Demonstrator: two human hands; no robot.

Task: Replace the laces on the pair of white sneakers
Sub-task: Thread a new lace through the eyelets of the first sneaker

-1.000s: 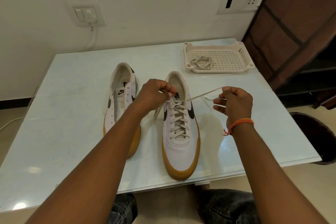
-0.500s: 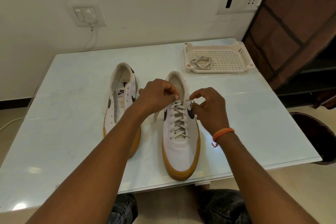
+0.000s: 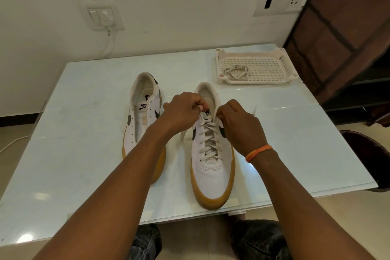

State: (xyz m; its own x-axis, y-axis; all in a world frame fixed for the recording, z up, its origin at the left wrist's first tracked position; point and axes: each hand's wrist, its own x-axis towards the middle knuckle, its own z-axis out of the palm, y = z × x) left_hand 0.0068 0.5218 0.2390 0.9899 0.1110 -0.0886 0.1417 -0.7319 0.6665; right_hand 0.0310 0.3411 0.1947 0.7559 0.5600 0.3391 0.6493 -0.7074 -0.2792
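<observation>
While the two sneakers sit side by side on the table (image 3: 84, 175), both hands work at the top of the laced sneaker (image 3: 212, 167), which lies close to the near edge with its toe toward that edge. The left hand (image 3: 183, 112) has its fingers curled tight, pinching the lace (image 3: 210, 141) just by the tongue. The right hand (image 3: 240, 126) (the one with the orange band (image 3: 258, 152) on its wrist) pinches the lace too, right at the top holes on the other side. So the lace ends sit inside both grips, and the criss-cross part runs down the shoe below the hands. The other sneaker (image 3: 141, 124) stands just to the left, with no lace in its holes. A loose lace (image 3: 236, 72) lies curled in the tray (image 3: 280, 78) near the far right corner.
</observation>
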